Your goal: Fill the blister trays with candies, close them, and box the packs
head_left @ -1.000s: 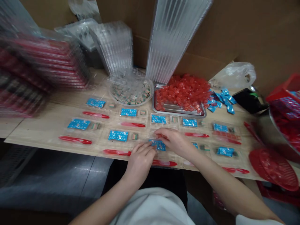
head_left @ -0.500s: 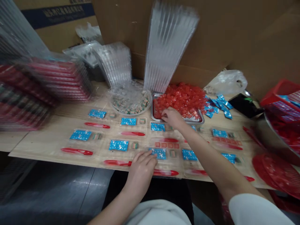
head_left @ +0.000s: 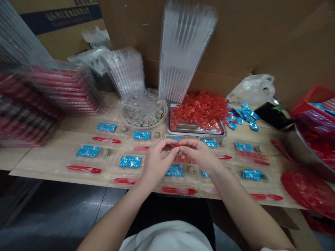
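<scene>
The right hand has come back from the red pile to the left hand, so now both hands' fingers pinch something small and red above the clear trays.

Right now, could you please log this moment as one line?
left hand: pinching small red piece | right hand: pinching same piece | ahead: metal tray, heaped red pieces | beside tray: round dish

single head-worn view: faces forward and steeply down over the worktable, at arm's reach.
</scene>
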`<state>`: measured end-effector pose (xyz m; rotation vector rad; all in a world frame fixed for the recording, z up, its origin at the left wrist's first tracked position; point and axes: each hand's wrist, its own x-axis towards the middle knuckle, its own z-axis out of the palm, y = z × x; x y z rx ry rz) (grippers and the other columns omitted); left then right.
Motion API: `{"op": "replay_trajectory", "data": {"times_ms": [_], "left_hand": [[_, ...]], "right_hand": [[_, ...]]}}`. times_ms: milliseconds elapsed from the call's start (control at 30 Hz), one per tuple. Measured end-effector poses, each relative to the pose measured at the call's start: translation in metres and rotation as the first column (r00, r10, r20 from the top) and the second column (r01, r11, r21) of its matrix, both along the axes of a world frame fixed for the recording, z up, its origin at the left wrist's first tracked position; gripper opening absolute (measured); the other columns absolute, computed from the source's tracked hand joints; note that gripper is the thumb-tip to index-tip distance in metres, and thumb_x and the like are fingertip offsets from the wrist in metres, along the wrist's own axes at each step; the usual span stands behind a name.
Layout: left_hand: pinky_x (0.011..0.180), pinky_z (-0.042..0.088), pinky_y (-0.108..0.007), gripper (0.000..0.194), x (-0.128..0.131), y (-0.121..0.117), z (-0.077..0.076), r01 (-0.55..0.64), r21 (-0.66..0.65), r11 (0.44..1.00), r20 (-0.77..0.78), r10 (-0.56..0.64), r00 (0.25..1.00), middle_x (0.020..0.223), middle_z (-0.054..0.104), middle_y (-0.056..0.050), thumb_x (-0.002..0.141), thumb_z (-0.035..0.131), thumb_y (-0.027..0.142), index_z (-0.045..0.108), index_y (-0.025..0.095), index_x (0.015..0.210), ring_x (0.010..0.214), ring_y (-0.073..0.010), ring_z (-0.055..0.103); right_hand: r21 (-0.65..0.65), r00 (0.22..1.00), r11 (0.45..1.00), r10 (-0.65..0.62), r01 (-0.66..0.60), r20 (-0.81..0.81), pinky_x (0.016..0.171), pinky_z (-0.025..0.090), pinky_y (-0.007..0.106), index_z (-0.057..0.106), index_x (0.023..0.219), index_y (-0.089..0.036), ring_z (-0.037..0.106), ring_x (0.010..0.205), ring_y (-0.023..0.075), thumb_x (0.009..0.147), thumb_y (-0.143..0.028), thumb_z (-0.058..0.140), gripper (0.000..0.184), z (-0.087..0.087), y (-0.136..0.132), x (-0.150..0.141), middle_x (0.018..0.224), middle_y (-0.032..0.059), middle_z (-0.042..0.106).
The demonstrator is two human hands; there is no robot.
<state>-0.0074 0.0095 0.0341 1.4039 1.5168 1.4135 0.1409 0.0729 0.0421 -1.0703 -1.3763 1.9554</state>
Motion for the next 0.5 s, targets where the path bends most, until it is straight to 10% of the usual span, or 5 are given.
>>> {"op": "replay_trajectory", "data": {"times_ms": [133, 367, 500], "left_hand": [[0.073, 0.05, -0.024, 0.013, 0.0, -0.002, -0.002, 0.071, -0.1, 0.992, 0.213, -0.049, 0.976, 0.083, 0.065, 0.0, 0.074, 0.068, 0.023, 0.063, 0.018, 0.085, 0.077, -0.0118, 0.062], [0.067, 0.049, -0.022, 0.025, 0.001, -0.011, 0.001, 0.239, -0.205, 0.949, 0.694, -0.031, 0.72, 0.07, 0.061, 0.003, 0.062, 0.077, 0.024, 0.058, 0.015, 0.075, 0.066, -0.0084, 0.058], [0.068, 0.049, -0.023, 0.017, 0.005, -0.014, 0.001, 0.183, -0.161, 0.97, 0.611, -0.047, 0.79, 0.073, 0.062, 0.001, 0.067, 0.073, 0.023, 0.06, 0.016, 0.076, 0.068, -0.0096, 0.058]], "right_hand": [[0.023, 1.0, 1.0, -0.004, 0.005, -0.026, 0.062, 0.05, 0.023, 0.064, 0.085, -0.018, 0.06, 0.063, 0.0082, 0.07, -0.035, 0.071, 0.023, -0.005, -0.01, 0.002, 0.076, -0.0005, 0.065], [0.251, 0.999, 0.967, -0.031, 0.032, -0.01, 0.068, 0.054, 0.027, 0.06, 0.088, -0.019, 0.063, 0.074, 0.0123, 0.074, -0.032, 0.066, 0.02, 0.004, -0.025, 0.0, 0.081, 0.0013, 0.066], [0.476, 0.988, 0.879, -0.098, 0.028, 0.122, 0.066, 0.054, 0.026, 0.06, 0.091, -0.018, 0.064, 0.075, 0.0134, 0.078, -0.025, 0.059, 0.015, 0.011, -0.033, 0.0, 0.084, 0.0028, 0.067]]}}
